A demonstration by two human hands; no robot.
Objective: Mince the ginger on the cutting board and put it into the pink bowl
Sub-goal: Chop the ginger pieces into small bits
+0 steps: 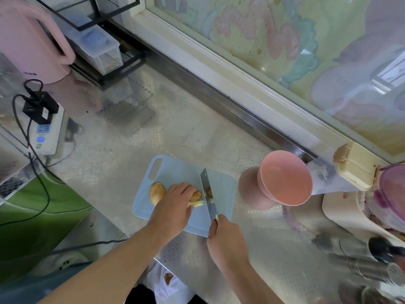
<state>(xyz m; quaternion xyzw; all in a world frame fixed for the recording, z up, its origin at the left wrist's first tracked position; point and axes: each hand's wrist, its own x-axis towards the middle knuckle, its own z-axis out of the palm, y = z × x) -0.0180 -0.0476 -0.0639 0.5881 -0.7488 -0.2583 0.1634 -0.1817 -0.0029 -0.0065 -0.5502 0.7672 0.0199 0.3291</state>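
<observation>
We see one pale blue cutting board on the counter and one pink bowl tipped just beside it. Our left hand curls over the ginger, pinning it, with one more piece beside. Our right hand grips one knife, blade against the ginger.

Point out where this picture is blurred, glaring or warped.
Head view: sharp around the knife and ginger; motion blur smears the utensils at lower right; the steel counter mirrors the pink bowl and kettle; the wide lens bends the window frame.
</observation>
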